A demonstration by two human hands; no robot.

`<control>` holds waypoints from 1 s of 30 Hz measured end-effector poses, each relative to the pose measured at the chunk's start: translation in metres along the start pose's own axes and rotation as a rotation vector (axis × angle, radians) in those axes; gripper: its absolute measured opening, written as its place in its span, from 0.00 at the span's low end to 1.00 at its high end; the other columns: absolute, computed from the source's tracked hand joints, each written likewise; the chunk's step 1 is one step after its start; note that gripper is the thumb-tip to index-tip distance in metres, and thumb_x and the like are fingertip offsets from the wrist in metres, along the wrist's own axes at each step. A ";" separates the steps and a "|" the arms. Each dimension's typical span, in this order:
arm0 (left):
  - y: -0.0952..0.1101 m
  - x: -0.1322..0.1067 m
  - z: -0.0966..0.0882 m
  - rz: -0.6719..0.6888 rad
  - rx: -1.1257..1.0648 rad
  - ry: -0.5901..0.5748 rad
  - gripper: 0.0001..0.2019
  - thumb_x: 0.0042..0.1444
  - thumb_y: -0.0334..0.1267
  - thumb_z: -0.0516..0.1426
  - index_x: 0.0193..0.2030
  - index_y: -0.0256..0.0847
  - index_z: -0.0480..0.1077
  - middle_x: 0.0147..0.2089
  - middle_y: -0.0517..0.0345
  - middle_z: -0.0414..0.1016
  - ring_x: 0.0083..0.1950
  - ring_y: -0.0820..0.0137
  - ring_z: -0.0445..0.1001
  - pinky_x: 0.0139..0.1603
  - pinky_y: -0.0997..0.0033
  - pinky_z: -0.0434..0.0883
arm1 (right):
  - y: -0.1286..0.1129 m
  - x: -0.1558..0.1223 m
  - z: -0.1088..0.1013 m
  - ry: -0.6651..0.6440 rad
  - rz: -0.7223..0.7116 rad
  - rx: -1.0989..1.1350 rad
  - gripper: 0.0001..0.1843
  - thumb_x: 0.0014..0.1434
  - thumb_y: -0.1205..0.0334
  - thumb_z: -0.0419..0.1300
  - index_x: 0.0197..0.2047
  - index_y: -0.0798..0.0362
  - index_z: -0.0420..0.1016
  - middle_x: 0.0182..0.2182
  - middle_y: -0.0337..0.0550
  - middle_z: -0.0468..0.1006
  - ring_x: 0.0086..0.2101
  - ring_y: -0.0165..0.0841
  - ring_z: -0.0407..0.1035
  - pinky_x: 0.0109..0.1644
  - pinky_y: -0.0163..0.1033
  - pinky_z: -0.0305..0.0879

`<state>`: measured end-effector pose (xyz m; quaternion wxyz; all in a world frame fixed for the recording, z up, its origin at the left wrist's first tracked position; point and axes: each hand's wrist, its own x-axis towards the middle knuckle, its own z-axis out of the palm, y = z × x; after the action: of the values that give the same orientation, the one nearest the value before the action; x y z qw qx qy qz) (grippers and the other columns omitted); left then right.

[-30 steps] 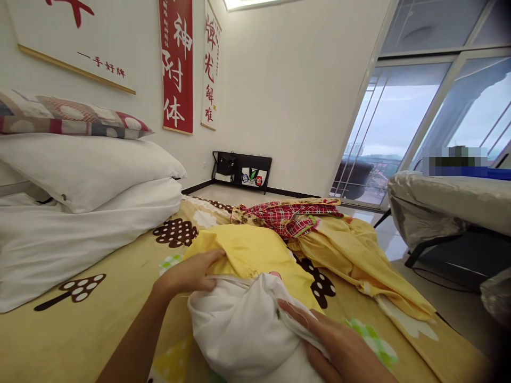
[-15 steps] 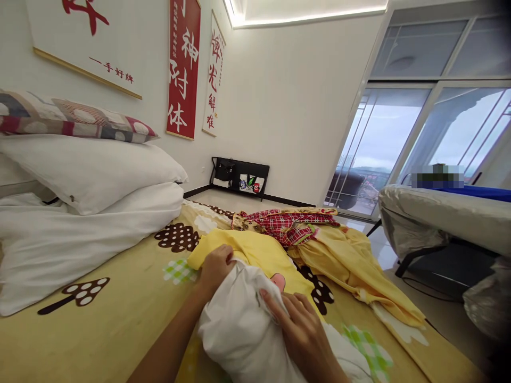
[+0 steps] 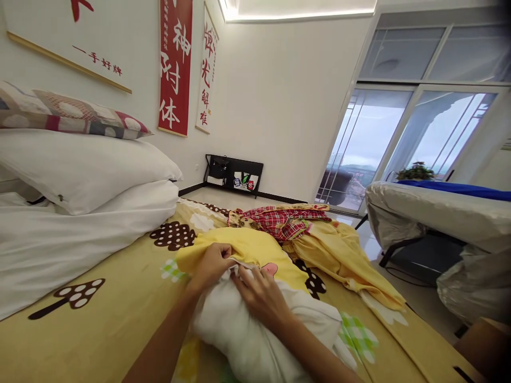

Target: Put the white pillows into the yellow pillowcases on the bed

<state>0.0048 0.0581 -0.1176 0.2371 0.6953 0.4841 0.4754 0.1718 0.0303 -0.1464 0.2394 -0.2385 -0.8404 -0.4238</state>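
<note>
A yellow pillowcase (image 3: 247, 242) with a pink print lies in the middle of the bed, its near edge against a bunched white pillow (image 3: 239, 324). My left hand (image 3: 213, 266) is closed on the near edge of the pillowcase, thumb and fingers together. Just to its right, my right hand (image 3: 261, 295) has its fingers bent onto the white pillow close to that same edge, its fingertips partly hidden in the folds. How far the pillow reaches inside the case cannot be seen.
White pillows (image 3: 91, 170) and a patterned cushion (image 3: 72, 111) are stacked at left. Beyond the pillowcase lies crumpled red-plaid and yellow cloth (image 3: 323, 247). A plastic-covered piece of furniture (image 3: 431, 210) stands at right, a black rack (image 3: 233, 175) by the far wall.
My right hand has moved left and forward over the pillow to the pillowcase edge, close to my left hand. The left hand keeps its hold. The view has shifted slightly right.
</note>
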 end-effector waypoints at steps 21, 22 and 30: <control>-0.016 -0.008 0.057 0.095 0.351 0.142 0.05 0.57 0.32 0.51 0.34 0.41 0.68 0.36 0.51 0.76 0.39 0.63 0.74 0.43 0.66 0.66 | 0.004 -0.034 -0.051 -0.223 0.473 0.026 0.25 0.63 0.50 0.51 0.59 0.54 0.65 0.55 0.57 0.69 0.52 0.49 0.62 0.51 0.54 0.60; -0.017 -0.008 0.057 0.099 0.314 0.183 0.05 0.57 0.31 0.51 0.32 0.41 0.66 0.34 0.53 0.75 0.38 0.65 0.73 0.43 0.68 0.66 | -0.010 -0.040 -0.055 -0.203 0.490 -0.016 0.34 0.61 0.41 0.50 0.62 0.55 0.62 0.57 0.61 0.66 0.53 0.53 0.61 0.50 0.57 0.59; -0.023 -0.009 0.051 0.164 0.181 0.372 0.09 0.49 0.28 0.48 0.25 0.44 0.51 0.25 0.64 0.61 0.29 0.71 0.63 0.32 0.73 0.62 | -0.061 -0.029 -0.018 -0.315 0.454 -0.097 0.38 0.55 0.62 0.57 0.66 0.62 0.53 0.44 0.65 0.73 0.41 0.51 0.68 0.39 0.53 0.63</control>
<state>0.0389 0.0663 -0.1618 0.0409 0.6510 0.5020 0.5679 0.1610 -0.0221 -0.1910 0.1828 -0.4949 -0.7710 -0.3566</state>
